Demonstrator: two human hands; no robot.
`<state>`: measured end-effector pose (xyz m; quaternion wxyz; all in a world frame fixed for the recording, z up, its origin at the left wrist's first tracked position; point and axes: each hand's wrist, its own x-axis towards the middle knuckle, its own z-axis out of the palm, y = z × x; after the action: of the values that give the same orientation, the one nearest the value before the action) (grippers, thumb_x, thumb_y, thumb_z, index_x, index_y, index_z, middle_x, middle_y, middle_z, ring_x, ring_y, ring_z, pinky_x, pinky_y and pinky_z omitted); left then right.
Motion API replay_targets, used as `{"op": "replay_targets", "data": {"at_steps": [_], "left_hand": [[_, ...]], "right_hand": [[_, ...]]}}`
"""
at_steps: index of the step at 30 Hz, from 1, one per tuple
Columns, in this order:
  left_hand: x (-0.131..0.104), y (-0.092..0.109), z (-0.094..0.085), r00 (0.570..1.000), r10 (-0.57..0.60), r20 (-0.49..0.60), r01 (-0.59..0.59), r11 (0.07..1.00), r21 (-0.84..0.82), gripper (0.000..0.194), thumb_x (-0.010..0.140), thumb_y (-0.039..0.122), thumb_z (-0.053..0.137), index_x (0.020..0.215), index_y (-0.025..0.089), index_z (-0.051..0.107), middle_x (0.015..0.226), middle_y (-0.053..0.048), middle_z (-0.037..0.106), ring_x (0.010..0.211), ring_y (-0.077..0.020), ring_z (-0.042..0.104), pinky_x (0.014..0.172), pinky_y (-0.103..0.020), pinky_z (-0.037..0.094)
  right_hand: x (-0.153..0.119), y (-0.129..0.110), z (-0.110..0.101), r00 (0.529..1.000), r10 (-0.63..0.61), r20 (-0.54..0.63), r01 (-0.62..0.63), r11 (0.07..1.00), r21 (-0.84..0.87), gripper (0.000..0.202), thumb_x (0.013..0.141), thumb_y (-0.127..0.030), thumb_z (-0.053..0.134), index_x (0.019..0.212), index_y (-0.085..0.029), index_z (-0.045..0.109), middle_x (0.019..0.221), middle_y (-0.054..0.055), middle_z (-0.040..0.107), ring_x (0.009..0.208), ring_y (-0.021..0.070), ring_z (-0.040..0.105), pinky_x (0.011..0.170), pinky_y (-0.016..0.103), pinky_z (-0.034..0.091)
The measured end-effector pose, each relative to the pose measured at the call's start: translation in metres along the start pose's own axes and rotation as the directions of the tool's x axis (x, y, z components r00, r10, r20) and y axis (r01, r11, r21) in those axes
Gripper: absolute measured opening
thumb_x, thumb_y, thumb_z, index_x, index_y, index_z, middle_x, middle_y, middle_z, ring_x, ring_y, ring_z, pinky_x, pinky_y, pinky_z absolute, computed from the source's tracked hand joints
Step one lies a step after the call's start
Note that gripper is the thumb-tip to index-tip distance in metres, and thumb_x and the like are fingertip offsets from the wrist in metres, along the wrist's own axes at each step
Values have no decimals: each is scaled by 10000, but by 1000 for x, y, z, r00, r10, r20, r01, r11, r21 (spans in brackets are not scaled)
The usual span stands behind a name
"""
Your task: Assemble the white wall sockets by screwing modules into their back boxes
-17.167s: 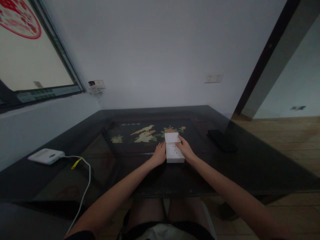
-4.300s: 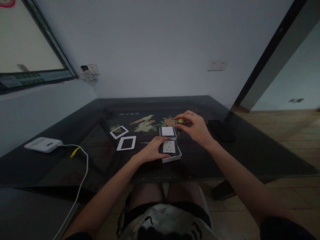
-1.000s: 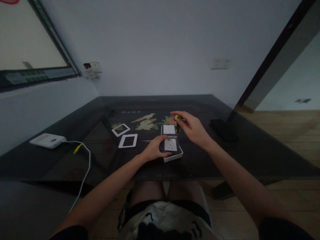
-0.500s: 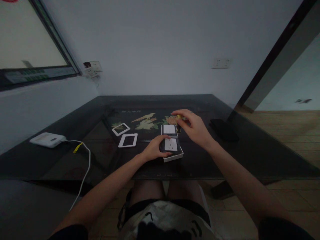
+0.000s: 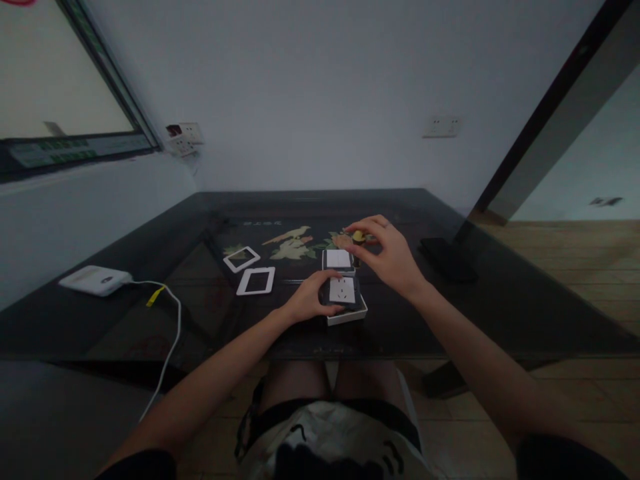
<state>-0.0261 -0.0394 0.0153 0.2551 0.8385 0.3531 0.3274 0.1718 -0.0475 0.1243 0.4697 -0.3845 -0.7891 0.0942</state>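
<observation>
My left hand (image 5: 311, 297) is closed on a wall socket (image 5: 343, 291), its thumb and fingers at the socket's left edges. The socket has a white face with plug slots and a dark surround; it rests over a white-edged box or frame (image 5: 347, 319). Just beyond it lies a second piece, a white switch panel (image 5: 339, 259). My right hand (image 5: 387, 253) pinches a short screwdriver (image 5: 359, 237) by its yellow-topped handle, held upright above the far right corner of the socket. Its tip is too small to make out.
Two white cover frames (image 5: 257, 281) lie left of my left hand. A white device (image 5: 95, 280) with a white cable (image 5: 179, 320) is at the table's left. A dark flat object, perhaps a phone (image 5: 449, 259), lies right. The dark table (image 5: 400, 333) meets the wall behind.
My right hand's fingers have shifted slightly around the screwdriver handle, showing more of its yellow top. My left hand and the socket stay almost in place.
</observation>
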Motion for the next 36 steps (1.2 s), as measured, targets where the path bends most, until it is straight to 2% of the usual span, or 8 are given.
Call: {"op": "replay_targets", "data": {"at_steps": [4,10,18,24,28,31,33,36], "left_hand": [[0,1,-1,1000,-9,4,9,1000,7,600,634,305,751,1173,218,503,1223,-86,567,1131,-266,529,977,-397,407],[0,0,-1,999,34,-24,-34,999,-20,592,641,307,746,1172,211,504,1225,-83,568,1142,-260,527,993,-388,397],[1,-4,-2,994,83,-74,-84,996,-11,600,645,342,750,1170,200,498,1230,-105,556,1157,-278,517,998,-415,394],[3,-8,-4,990,91,-112,-90,996,14,549,693,340,719,1174,200,494,1250,-114,538,1189,-275,489,1018,-421,378],[4,-12,-5,985,107,-134,-105,994,21,548,699,344,722,1176,197,496,1257,-119,531,1194,-272,483,1025,-425,369],[4,-15,-5,983,107,-150,-107,994,13,554,701,341,722,1183,194,493,1261,-125,530,1197,-275,482,1029,-432,365],[4,-17,-5,982,98,-159,-99,995,3,558,704,343,718,1191,194,489,1260,-127,532,1193,-278,486,1026,-438,369],[4,-16,-6,983,95,-160,-97,995,-10,556,723,352,697,1211,195,482,1261,-126,533,1193,-277,487,1027,-439,369]], "right_hand": [[-3,-2,2,995,-7,-97,1,998,-62,163,802,-257,642,964,-246,661,902,39,574,814,185,584,731,347,526],[-3,-5,0,999,-44,-9,44,999,31,279,861,-207,549,1126,-283,597,1076,47,606,953,193,593,768,338,525],[-1,0,-2,989,-55,-136,34,988,-150,326,794,-212,642,1116,-251,606,913,23,603,706,147,561,640,305,492],[4,6,-16,954,33,-299,-22,999,41,291,771,-237,662,1057,-224,615,868,7,623,675,127,573,593,273,492],[5,37,-19,867,169,-468,-40,961,273,237,741,-277,686,938,-208,575,830,0,607,704,136,606,561,257,511],[-3,76,-8,834,277,-478,-106,930,353,257,705,-301,705,864,-197,531,835,-1,603,694,136,605,598,282,528],[-14,99,2,843,339,-418,-227,928,294,237,699,-305,688,813,-189,518,767,-11,581,659,139,583,601,290,507],[-30,121,15,859,308,-410,-351,936,-30,158,703,-272,646,726,-189,513,713,-5,535,676,158,540,649,302,454]]}}
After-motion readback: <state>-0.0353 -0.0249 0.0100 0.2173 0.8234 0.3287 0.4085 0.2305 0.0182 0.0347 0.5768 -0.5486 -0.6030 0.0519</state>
